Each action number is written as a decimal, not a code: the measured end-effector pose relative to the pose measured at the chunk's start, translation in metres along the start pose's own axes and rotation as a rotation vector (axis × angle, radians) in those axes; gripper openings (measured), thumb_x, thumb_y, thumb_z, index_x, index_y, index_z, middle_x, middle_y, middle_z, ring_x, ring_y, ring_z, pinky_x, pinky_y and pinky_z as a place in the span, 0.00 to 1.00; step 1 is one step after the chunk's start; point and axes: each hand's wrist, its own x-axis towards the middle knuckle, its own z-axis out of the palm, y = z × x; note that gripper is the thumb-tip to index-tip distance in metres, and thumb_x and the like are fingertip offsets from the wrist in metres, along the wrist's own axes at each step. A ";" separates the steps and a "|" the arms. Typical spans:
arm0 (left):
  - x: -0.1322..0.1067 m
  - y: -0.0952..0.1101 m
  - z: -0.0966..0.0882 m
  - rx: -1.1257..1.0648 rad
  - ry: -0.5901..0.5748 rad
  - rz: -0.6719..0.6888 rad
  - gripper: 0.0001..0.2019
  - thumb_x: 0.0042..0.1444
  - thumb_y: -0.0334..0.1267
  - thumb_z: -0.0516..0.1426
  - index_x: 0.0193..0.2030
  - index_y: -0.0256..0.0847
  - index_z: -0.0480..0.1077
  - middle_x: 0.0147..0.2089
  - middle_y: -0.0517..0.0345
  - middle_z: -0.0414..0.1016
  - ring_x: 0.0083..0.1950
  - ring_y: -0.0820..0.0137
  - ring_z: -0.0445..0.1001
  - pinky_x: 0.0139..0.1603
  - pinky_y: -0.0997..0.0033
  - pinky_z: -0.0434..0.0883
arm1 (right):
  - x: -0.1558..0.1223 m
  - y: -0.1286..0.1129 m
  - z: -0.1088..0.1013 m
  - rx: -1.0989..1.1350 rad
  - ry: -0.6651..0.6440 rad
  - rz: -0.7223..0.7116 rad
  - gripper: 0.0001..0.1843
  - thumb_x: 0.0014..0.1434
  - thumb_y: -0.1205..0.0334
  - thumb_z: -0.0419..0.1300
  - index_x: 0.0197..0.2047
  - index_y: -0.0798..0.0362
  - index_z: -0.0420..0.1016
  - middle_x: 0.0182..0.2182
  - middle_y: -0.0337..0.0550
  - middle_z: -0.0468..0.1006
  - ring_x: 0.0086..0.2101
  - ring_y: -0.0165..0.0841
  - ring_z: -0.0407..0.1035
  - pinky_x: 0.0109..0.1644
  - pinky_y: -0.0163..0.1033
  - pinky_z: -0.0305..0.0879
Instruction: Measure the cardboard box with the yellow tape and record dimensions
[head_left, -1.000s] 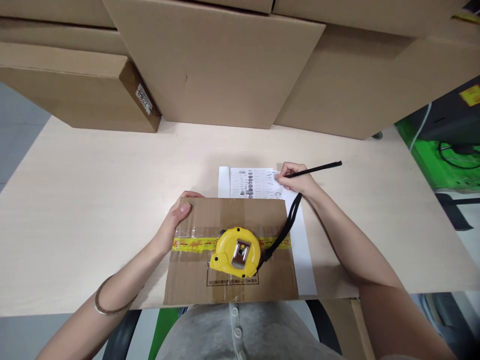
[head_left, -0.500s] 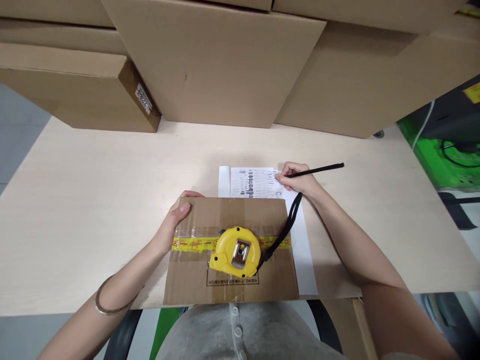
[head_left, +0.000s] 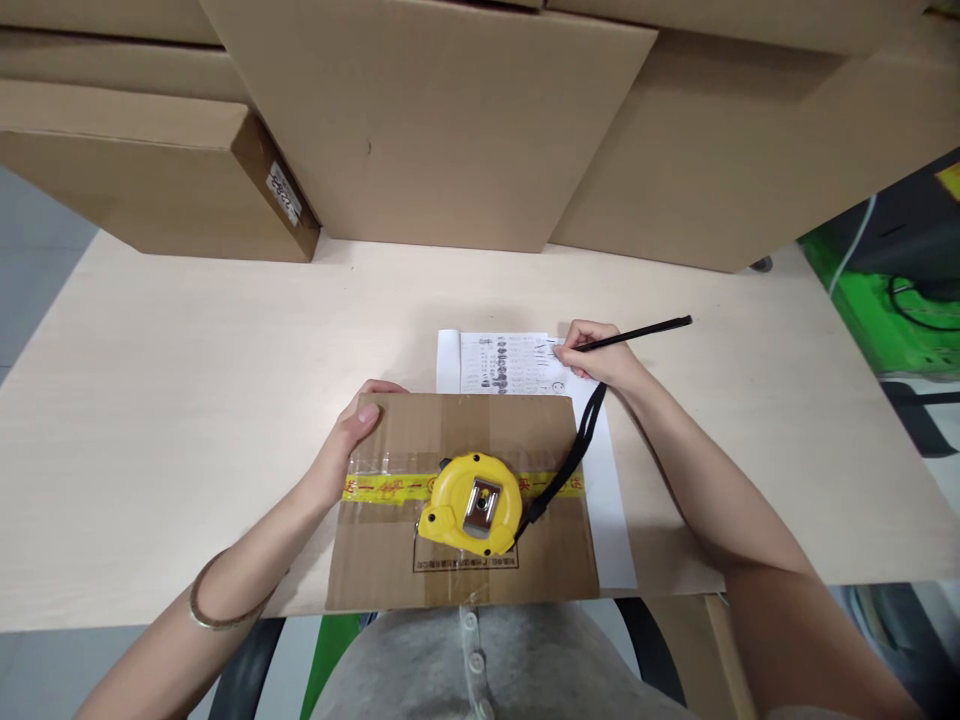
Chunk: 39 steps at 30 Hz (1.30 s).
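Note:
My left hand (head_left: 366,418) grips the upper left corner of a small cardboard box (head_left: 397,560), thumb on top and fingers round the far side. On the box lies a yellow tape measure (head_left: 450,505); its black wrist strap (head_left: 574,455) reaches past the box's right edge towards my right wrist. My right hand (head_left: 596,350) is closed round a black pen (head_left: 652,329), whose tip end is hidden by the fingers. Under that hand are sheets of paper (head_left: 517,362) with printed and handwritten marks. The box covers their lower part.
Large cardboard boxes (head_left: 435,130) line the back of the pale table (head_left: 187,400). A flatter box with a white label (head_left: 283,192) stands at the back left. Beyond the table's right edge are a green surface (head_left: 862,320), a dark device and cables.
My right hand has shifted slightly on the paper, and the pen's back end has risen a little. The view has tilted a touch. My left hand, the box and the tape measure stay put.

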 end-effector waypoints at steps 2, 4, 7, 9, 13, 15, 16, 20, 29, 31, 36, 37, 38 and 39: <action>0.000 0.000 0.000 0.000 -0.003 0.007 0.24 0.53 0.60 0.60 0.46 0.43 0.70 0.40 0.56 0.74 0.38 0.63 0.72 0.34 0.65 0.72 | 0.001 0.001 0.000 0.001 0.009 -0.001 0.15 0.45 0.61 0.67 0.21 0.50 0.62 0.11 0.31 0.65 0.12 0.23 0.56 0.16 0.30 0.46; 0.000 -0.001 0.001 -0.001 -0.004 0.011 0.23 0.53 0.59 0.59 0.46 0.43 0.70 0.40 0.56 0.74 0.37 0.63 0.72 0.34 0.65 0.72 | 0.001 0.001 0.000 0.003 0.006 0.000 0.15 0.44 0.62 0.67 0.20 0.50 0.62 0.11 0.31 0.64 0.12 0.23 0.56 0.16 0.30 0.46; -0.002 -0.001 0.001 -0.007 -0.002 0.010 0.22 0.55 0.59 0.59 0.46 0.43 0.70 0.39 0.56 0.74 0.37 0.64 0.72 0.34 0.65 0.72 | 0.000 0.000 -0.001 0.012 -0.002 0.001 0.15 0.44 0.61 0.67 0.19 0.50 0.62 0.11 0.32 0.65 0.12 0.23 0.57 0.17 0.30 0.48; -0.002 -0.001 0.001 -0.013 -0.004 0.007 0.22 0.55 0.58 0.59 0.47 0.43 0.70 0.39 0.57 0.74 0.37 0.64 0.72 0.35 0.65 0.72 | -0.002 -0.001 -0.002 0.020 0.006 0.000 0.16 0.44 0.60 0.68 0.20 0.50 0.62 0.11 0.33 0.66 0.13 0.23 0.57 0.17 0.31 0.49; -0.002 0.000 0.002 -0.011 -0.003 0.012 0.22 0.54 0.59 0.59 0.47 0.44 0.70 0.39 0.57 0.74 0.37 0.63 0.72 0.34 0.65 0.71 | -0.003 0.000 -0.003 0.027 0.021 0.000 0.17 0.46 0.58 0.69 0.21 0.50 0.63 0.12 0.33 0.67 0.13 0.23 0.58 0.17 0.30 0.50; -0.002 0.001 0.003 -0.007 0.008 0.014 0.23 0.54 0.59 0.59 0.46 0.43 0.70 0.39 0.56 0.74 0.37 0.63 0.72 0.35 0.64 0.71 | -0.004 0.001 -0.003 0.024 0.016 0.002 0.17 0.46 0.59 0.69 0.20 0.51 0.63 0.12 0.33 0.67 0.13 0.23 0.57 0.17 0.30 0.49; -0.002 0.002 0.003 -0.006 0.015 0.013 0.23 0.53 0.59 0.59 0.46 0.43 0.70 0.40 0.56 0.74 0.37 0.63 0.72 0.35 0.64 0.71 | -0.003 0.001 -0.003 0.023 0.011 0.003 0.16 0.46 0.58 0.69 0.20 0.51 0.64 0.12 0.33 0.67 0.13 0.23 0.57 0.17 0.30 0.49; -0.003 0.003 0.004 -0.002 0.022 -0.007 0.23 0.52 0.60 0.60 0.46 0.44 0.70 0.40 0.56 0.74 0.38 0.62 0.72 0.35 0.63 0.72 | -0.003 0.001 -0.004 0.029 0.005 0.001 0.16 0.46 0.58 0.69 0.21 0.51 0.64 0.12 0.34 0.68 0.13 0.24 0.59 0.18 0.31 0.51; -0.002 0.001 0.003 0.000 0.007 0.004 0.22 0.55 0.58 0.58 0.46 0.44 0.70 0.40 0.56 0.74 0.38 0.62 0.73 0.36 0.63 0.73 | -0.001 0.006 -0.004 0.024 0.040 -0.005 0.16 0.46 0.61 0.68 0.21 0.50 0.62 0.12 0.32 0.66 0.13 0.23 0.56 0.17 0.31 0.48; -0.003 0.001 0.004 0.001 0.011 0.007 0.21 0.56 0.57 0.57 0.46 0.43 0.70 0.40 0.56 0.74 0.38 0.62 0.73 0.36 0.63 0.73 | -0.001 0.006 -0.004 0.015 0.037 -0.001 0.15 0.45 0.62 0.68 0.21 0.50 0.63 0.12 0.32 0.66 0.13 0.23 0.56 0.17 0.31 0.47; -0.003 0.002 0.004 -0.002 0.005 0.005 0.21 0.55 0.57 0.57 0.47 0.43 0.69 0.39 0.56 0.74 0.38 0.62 0.72 0.35 0.64 0.72 | -0.001 0.004 -0.004 0.002 0.025 0.007 0.15 0.45 0.62 0.67 0.21 0.50 0.63 0.12 0.32 0.65 0.13 0.23 0.56 0.16 0.31 0.47; -0.003 0.002 0.004 -0.002 0.002 0.003 0.21 0.55 0.58 0.58 0.47 0.43 0.69 0.39 0.56 0.74 0.37 0.63 0.72 0.35 0.64 0.72 | -0.001 0.004 -0.004 0.000 0.024 0.007 0.15 0.45 0.63 0.67 0.20 0.50 0.62 0.12 0.31 0.65 0.13 0.23 0.56 0.16 0.31 0.47; -0.003 0.002 0.004 -0.002 0.000 0.001 0.21 0.55 0.58 0.58 0.47 0.44 0.69 0.39 0.57 0.74 0.37 0.63 0.72 0.35 0.64 0.72 | -0.001 0.004 -0.004 -0.002 0.019 0.006 0.15 0.44 0.63 0.67 0.20 0.50 0.62 0.12 0.31 0.65 0.13 0.23 0.56 0.17 0.31 0.47; -0.003 0.002 0.003 -0.002 -0.001 0.000 0.21 0.55 0.58 0.58 0.47 0.44 0.69 0.39 0.57 0.74 0.37 0.63 0.72 0.35 0.64 0.72 | -0.001 0.003 -0.005 -0.004 0.015 0.005 0.15 0.44 0.62 0.67 0.20 0.50 0.62 0.12 0.32 0.65 0.13 0.23 0.56 0.17 0.31 0.48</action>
